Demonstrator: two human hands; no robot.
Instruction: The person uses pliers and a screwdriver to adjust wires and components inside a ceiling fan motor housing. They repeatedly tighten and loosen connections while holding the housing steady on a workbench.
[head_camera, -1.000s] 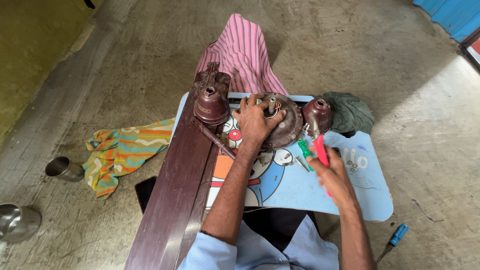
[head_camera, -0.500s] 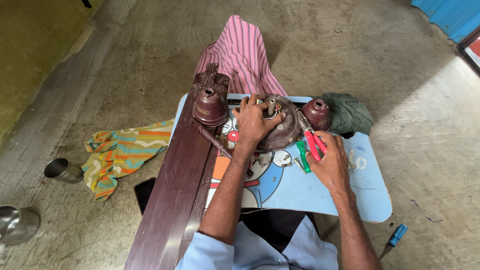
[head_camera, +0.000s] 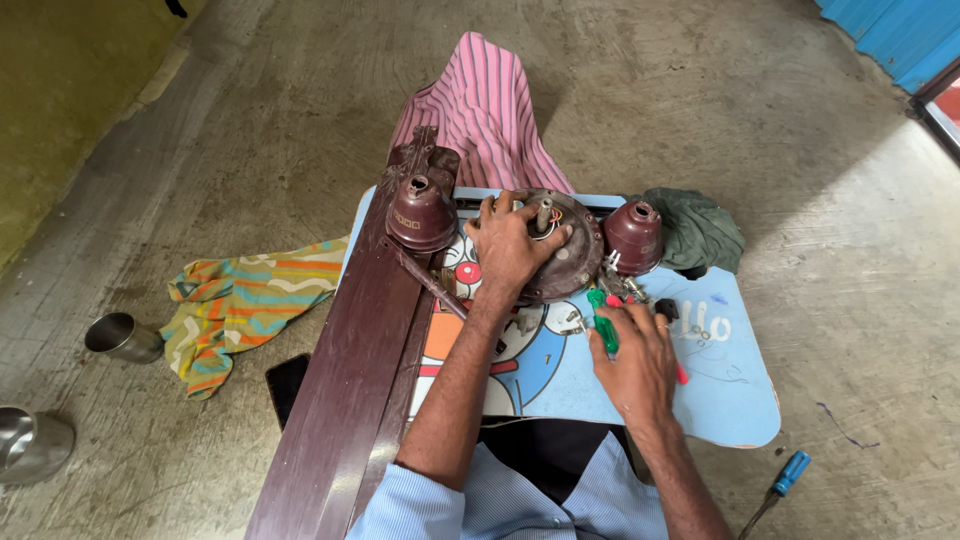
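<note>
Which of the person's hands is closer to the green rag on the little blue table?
Right. The right hand rests on tools just below and left of the green rag; the left hand grips the brown round motor housing, farther left.

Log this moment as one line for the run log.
left hand: gripping fan motor | right hand: on green and red tools | surface: blue table | blades: lying left
</note>
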